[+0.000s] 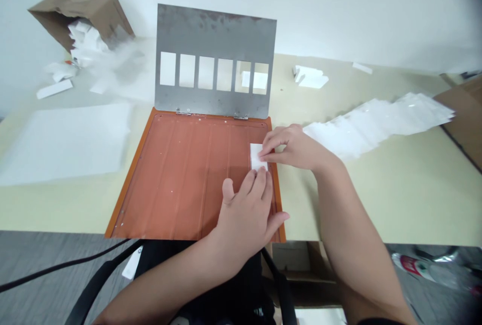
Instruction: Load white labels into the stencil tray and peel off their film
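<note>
A small white rectangular card (256, 150) lies at the right side of the orange-brown board (176, 174). My left hand (246, 209) rests palm down over the board, its fingers stretched out and their tips at the card's lower edge. From the right, my right hand (291, 146) reaches over the board's edge, thumb and fingertips drawn together on the card. The fingers hide part of the card. Hinged to the board's back edge, a grey metal plate (214, 28) with a row of several rectangular cut-outs stands raised.
A fanned row of white sheets (361, 124) lies to the right, with a small stack of white pieces (311, 77) behind. On the left are a large white sheet (68, 141) and a tipped cardboard box (90, 6) holding white scraps. Another cardboard box (465, 114) stands far right.
</note>
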